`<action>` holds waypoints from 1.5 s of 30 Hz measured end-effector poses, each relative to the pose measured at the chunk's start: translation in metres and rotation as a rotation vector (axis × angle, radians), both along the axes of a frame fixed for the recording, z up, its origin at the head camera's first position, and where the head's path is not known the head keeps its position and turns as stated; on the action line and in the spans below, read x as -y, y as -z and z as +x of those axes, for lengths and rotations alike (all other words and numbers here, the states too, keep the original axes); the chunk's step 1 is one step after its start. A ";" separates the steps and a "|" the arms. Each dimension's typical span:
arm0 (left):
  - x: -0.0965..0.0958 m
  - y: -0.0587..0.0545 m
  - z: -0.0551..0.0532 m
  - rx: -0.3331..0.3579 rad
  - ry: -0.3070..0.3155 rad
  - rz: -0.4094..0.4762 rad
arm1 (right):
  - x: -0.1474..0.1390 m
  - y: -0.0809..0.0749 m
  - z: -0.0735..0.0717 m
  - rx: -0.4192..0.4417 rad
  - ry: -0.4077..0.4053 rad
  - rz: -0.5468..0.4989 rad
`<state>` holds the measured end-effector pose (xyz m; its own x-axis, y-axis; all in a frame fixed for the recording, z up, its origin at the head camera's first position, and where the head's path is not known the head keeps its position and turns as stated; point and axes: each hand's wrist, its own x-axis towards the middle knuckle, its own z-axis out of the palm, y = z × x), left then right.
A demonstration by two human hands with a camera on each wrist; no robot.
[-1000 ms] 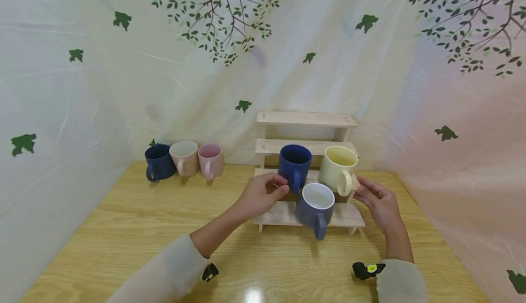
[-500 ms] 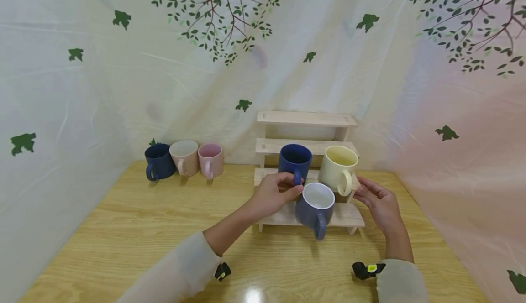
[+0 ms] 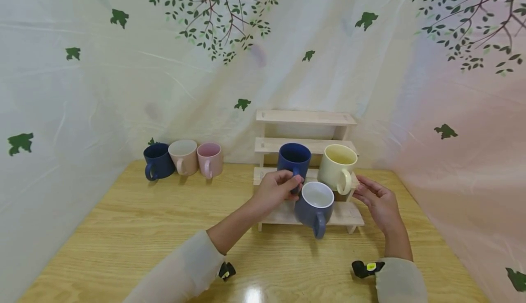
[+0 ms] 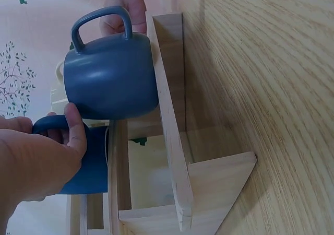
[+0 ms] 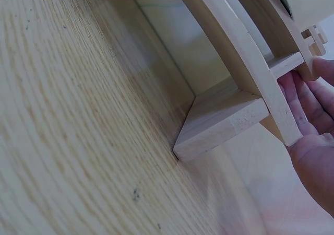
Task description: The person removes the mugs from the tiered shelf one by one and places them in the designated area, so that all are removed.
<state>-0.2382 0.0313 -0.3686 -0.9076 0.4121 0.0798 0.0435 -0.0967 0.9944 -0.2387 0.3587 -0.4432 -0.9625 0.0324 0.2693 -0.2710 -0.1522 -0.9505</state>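
On the third step down of a pale wooden tiered shelf (image 3: 306, 118) stand a dark blue mug (image 3: 293, 157) and a pale yellow mug (image 3: 330, 171). My left hand (image 3: 271, 193) pinches the dark blue mug's handle (image 4: 51, 122) between thumb and fingers. Just right of that hand, a grey-blue mug (image 3: 309, 211) with a white inside sits on the lowest step, its handle towards me. My right hand (image 3: 381, 205) holds the right end of the shelf beside the yellow mug. In the right wrist view, its fingers (image 5: 308, 96) lie partly behind the boards.
Further left, a navy mug (image 3: 161, 159), a beige mug (image 3: 186, 161) and a pink mug (image 3: 213, 159) stand in a row at the back of the wooden table (image 3: 135, 230). A printed curtain (image 3: 197, 84) hangs behind. The shelf's upper two steps bear no mugs.
My left hand has moved right from beside the dark blue mug to its handle, and the thumb has closed onto it. My right hand stays at the shelf end.
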 end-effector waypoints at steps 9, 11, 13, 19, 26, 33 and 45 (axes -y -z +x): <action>0.000 0.000 0.000 -0.001 0.016 0.047 | 0.000 0.001 -0.001 0.006 -0.003 -0.018; 0.001 0.000 0.001 -0.006 0.012 0.048 | 0.000 0.001 -0.001 0.007 -0.001 -0.012; 0.002 -0.001 0.002 -0.014 0.007 0.047 | 0.000 0.001 -0.001 0.009 0.002 -0.006; 0.008 -0.002 0.004 -0.043 -0.004 0.039 | 0.000 0.000 -0.001 0.013 0.003 -0.008; 0.017 -0.004 0.005 -0.017 0.003 0.025 | 0.001 0.000 -0.001 -0.004 -0.005 -0.016; 0.026 -0.004 0.006 -0.016 0.013 0.024 | 0.002 -0.002 0.000 0.002 -0.002 0.002; 0.055 -0.014 0.009 -0.013 -0.019 0.014 | 0.000 0.000 -0.001 -0.016 -0.017 -0.026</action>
<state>-0.2288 -0.0233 -0.3547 -0.9140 0.3937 0.0976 0.0587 -0.1096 0.9922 -0.2393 0.3585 -0.4433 -0.9586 0.0236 0.2839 -0.2834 -0.1811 -0.9417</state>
